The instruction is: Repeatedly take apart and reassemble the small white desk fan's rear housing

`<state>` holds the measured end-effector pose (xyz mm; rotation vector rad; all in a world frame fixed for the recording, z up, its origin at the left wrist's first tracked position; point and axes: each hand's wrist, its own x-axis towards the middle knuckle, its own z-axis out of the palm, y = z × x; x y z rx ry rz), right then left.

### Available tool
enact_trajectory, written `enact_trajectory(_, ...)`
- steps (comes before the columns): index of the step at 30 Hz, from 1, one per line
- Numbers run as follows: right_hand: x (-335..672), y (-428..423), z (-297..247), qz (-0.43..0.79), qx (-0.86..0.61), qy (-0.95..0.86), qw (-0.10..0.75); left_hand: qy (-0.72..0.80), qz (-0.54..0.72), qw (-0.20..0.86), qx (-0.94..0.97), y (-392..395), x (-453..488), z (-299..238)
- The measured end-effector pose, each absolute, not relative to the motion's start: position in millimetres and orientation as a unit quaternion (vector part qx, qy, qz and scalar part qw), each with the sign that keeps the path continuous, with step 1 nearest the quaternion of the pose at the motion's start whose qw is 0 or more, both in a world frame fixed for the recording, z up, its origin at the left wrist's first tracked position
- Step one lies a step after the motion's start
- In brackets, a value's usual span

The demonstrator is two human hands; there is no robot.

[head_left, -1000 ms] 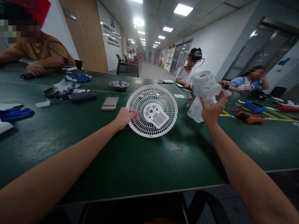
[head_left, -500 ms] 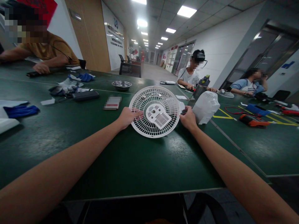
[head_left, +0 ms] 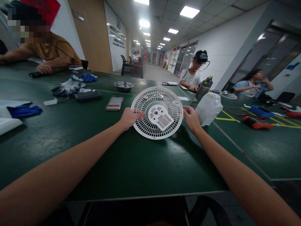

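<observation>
A round white fan grille, with radial slats and a vented centre plate, is held tilted above the green table. My left hand is closed on its left rim, the thumb lying over the slats. At the opposite rim, my right hand pinches the edge with its fingers partly hidden behind it. Just right of that hand stands a white plastic housing with vent slots.
On the green table are a metal bowl, a small box, a black case, gloves and a dark bottle. An orange-black meter lies at right. Several people sit around the table.
My right hand has shifted its grip slightly on the right rim, and a pale piece seen beside its fingers no longer shows. My left hand keeps its hold; the view has moved slightly.
</observation>
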<state>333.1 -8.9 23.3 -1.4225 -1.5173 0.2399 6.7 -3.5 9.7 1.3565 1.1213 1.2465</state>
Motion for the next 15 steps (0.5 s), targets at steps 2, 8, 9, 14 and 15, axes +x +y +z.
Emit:
enact_trajectory(2,325,-14,25,0.156,-0.541,-0.636,0.527,0.459,0.51,0.461,0.563,-2,6,8)
enact_trajectory(8,290,-38,19,0.553,-0.416,-0.562,0.454,0.444,0.528,0.374,0.62,-6,5,11)
enact_trajectory(9,286,-42,19,0.603,-0.403,-0.542,0.424,0.439,0.531,0.353,0.634,-7,5,13)
enact_trajectory(14,274,-50,19,0.664,-0.347,-0.523,0.406,0.416,0.551,0.317,0.65,-9,5,16)
enact_trajectory(15,273,-49,19,0.652,-0.34,-0.527,0.426,0.413,0.554,0.323,0.646,-8,5,15)
